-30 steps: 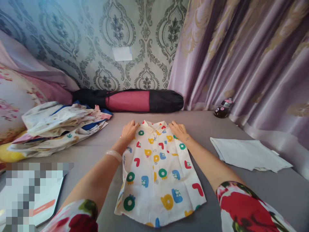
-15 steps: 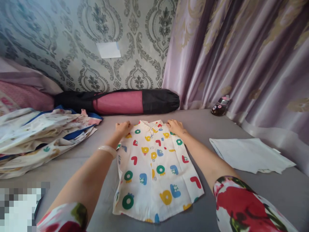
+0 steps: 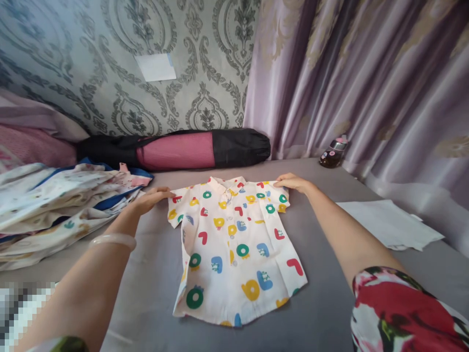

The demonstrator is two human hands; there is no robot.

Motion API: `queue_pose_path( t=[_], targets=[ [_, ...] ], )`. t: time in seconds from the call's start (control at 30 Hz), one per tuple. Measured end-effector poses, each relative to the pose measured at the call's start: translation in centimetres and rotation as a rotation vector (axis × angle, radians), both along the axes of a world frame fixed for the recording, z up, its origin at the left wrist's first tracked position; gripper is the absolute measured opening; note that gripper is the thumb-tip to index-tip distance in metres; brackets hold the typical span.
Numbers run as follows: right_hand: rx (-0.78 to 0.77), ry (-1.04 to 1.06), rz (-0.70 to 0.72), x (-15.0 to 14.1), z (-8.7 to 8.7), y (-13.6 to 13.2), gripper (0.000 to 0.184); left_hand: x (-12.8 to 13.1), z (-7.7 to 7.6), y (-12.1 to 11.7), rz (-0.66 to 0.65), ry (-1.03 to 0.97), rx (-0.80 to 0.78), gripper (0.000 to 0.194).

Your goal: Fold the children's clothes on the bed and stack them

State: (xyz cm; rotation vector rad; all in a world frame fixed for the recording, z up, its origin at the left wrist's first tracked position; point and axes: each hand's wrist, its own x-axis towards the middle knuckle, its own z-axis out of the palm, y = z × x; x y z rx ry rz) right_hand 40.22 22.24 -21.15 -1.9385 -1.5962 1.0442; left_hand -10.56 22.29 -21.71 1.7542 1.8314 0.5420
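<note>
A white short-sleeved shirt with colourful letter shapes lies front side up, its collar pointing away from me and both sleeves spread outward. My left hand pinches the upper edge of the left-side sleeve, with a pale bangle on that wrist. On the other side, my right hand grips the top of the right-side sleeve between thumb and fingers. The shirt's body rests flat with slight creases, and its buttons run down the middle.
Heaped clothes lie at the left. Along the wall stretches a black and pink rolled bag. A dark bottle stands by the curtain. A folded white cloth lies right, on the grey sheet.
Both hands have moved outward from the shoulders, left hand leftward and right hand rightward. The sleeves, earlier tucked by the body, are now spread out. The view has shifted slightly.
</note>
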Motion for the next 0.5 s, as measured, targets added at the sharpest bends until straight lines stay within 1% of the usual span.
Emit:
queue_pose_path(
  t=[0.1,0.17,0.3,0.4,0.5],
  targets=[
    [0.037,0.029,-0.014,0.6,-1.0,0.3,0.018,-0.3,0.0,0.0,-0.035,-0.189,-0.031,0.048],
    [0.074,-0.023,0.012,0.9,-1.8,0.6,0.017,-0.4,-0.1,0.0,-0.014,-0.184,0.009,0.048],
    [0.156,-0.258,0.079,1.1,-2.7,0.8,0.006,-1.0,-0.8,0.0,-0.043,0.021,0.12,0.04],
    [0.19,-0.41,0.079,0.7,-3.1,0.4,0.008,-1.3,-1.8,0.0,-0.067,0.201,0.171,0.033],
    [0.261,-0.489,0.034,0.2,-3.7,-0.4,0.013,-1.1,-2.7,-0.2,-0.007,0.311,0.183,0.032]
  ],
)
